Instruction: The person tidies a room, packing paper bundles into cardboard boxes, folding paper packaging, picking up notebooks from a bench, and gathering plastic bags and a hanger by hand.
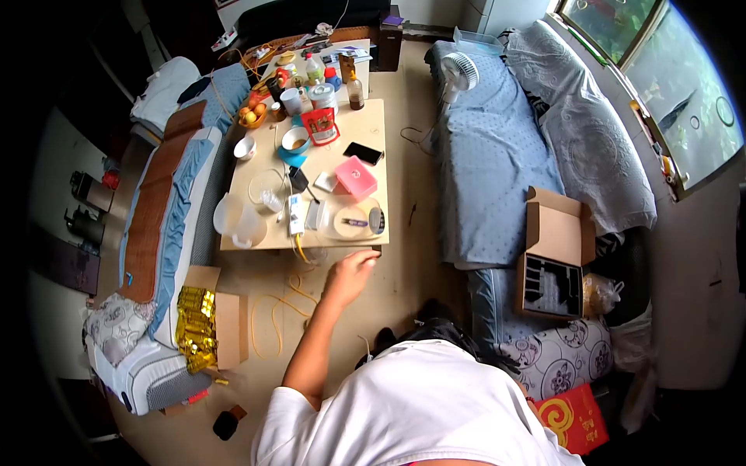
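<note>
My left hand (pixel 352 275) reaches forward, just short of the near edge of the wooden table (pixel 361 116). Its fingers are bent together, and whatever they may hold is too small to make out. Closest to it on the table is a clear plastic container (pixel 342 221) with a small dark item inside. A white power strip (pixel 296 215) and a pink box (pixel 357 179) lie a little farther back. My right hand does not show; that arm is hidden beside my white shirt.
An open cardboard box (pixel 555 256) rests on the blue-covered sofa (pixel 497 147) at right, near a white fan (pixel 459 74). On the floor at left, a yellow cable (pixel 255 330) loops near a carton (pixel 231 330) with gold packets. Bottles and bowls crowd the far table.
</note>
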Demonstrator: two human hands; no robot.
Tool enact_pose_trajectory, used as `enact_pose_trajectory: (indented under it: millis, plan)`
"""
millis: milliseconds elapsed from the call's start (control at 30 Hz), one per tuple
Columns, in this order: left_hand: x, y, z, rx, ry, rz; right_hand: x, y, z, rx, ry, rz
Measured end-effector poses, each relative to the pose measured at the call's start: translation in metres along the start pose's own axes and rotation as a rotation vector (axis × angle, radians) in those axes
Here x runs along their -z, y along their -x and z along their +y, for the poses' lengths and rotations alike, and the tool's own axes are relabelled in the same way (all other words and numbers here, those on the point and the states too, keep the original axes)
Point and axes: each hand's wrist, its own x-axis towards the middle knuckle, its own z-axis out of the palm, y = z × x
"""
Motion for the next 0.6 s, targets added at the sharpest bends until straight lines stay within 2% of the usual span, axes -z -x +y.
enact_pose_trajectory:
  millis: [100, 200, 267, 333, 400, 467, 500, 533, 567, 600]
  plan:
    - [-0.021, -0.069, 0.016, -0.045, -0.044, -0.116, 0.010, -0.048, -0.018, -0.060, 0.011, 0.028]
    - [-0.037, -0.126, 0.011, -0.039, -0.001, -0.094, 0.029, -0.110, -0.024, -0.015, 0.189, 0.002]
    - [-0.044, -0.159, 0.000, 0.011, -0.001, -0.071, 0.048, -0.169, -0.021, 0.097, 0.330, -0.004]
    - [-0.045, -0.185, -0.007, 0.213, 0.081, -0.056, 0.070, -0.226, -0.014, 0.243, 0.441, 0.015]
    - [-0.040, -0.214, -0.008, 0.210, 0.057, -0.014, 0.094, -0.279, -0.041, 0.342, 0.439, 0.054]
    - [-0.040, -0.234, -0.024, 0.206, 0.102, 0.096, 0.120, -0.308, -0.122, 0.256, 0.231, 0.053]
    - [-0.034, -0.245, -0.018, 0.226, 0.061, 0.117, 0.138, -0.268, -0.247, 0.197, 0.664, -0.027]
    - [-0.033, -0.253, -0.019, 0.200, 0.078, 0.159, 0.153, -0.311, -0.230, 0.480, 0.554, 0.084]
    - [-0.031, -0.260, -0.015, 0.212, 0.102, 0.179, 0.163, -0.356, -0.230, 0.496, 0.366, 0.014]
    - [-0.029, -0.267, -0.013, 0.220, 0.125, 0.200, 0.168, -0.329, -0.320, 0.319, 0.665, 0.064]
